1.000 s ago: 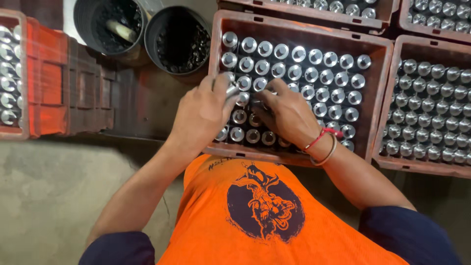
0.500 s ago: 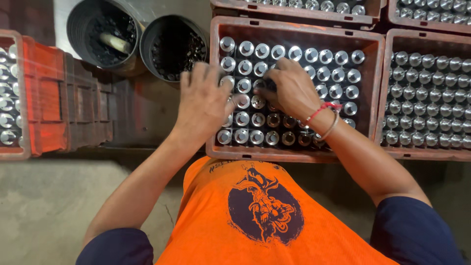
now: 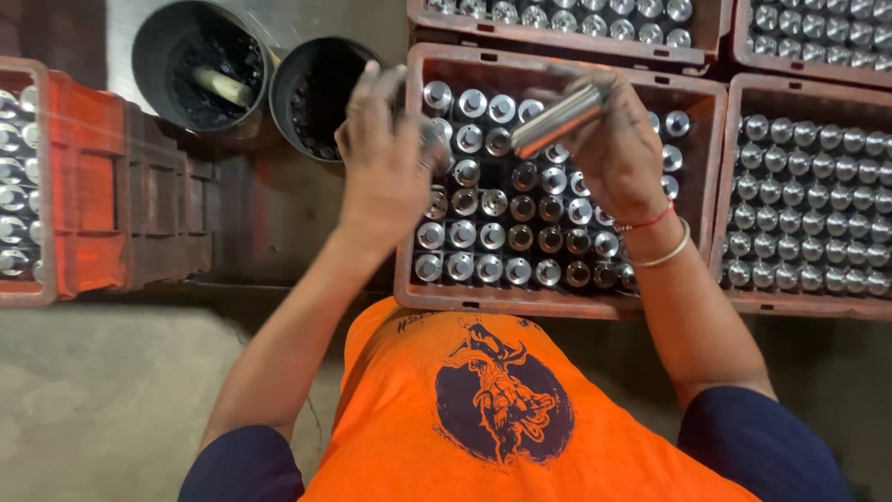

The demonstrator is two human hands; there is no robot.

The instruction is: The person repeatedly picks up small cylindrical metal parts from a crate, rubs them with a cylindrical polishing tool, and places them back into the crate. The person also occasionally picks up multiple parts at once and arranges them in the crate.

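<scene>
right hand (image 3: 621,153) grips a metal cylinder (image 3: 556,121) lifted above the crate (image 3: 557,302), left hand (image 3: 386,167) looks curled, its hold unclear; inspecting seems underway.

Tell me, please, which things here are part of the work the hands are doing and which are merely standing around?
In hand:
- right hand holding a metal cylinder
- left hand, raised over the crate
- brown crate of metal cylinders below both hands

Standing about:
- two dark buckets
- orange crate at left
- neighbouring crates at right
</scene>
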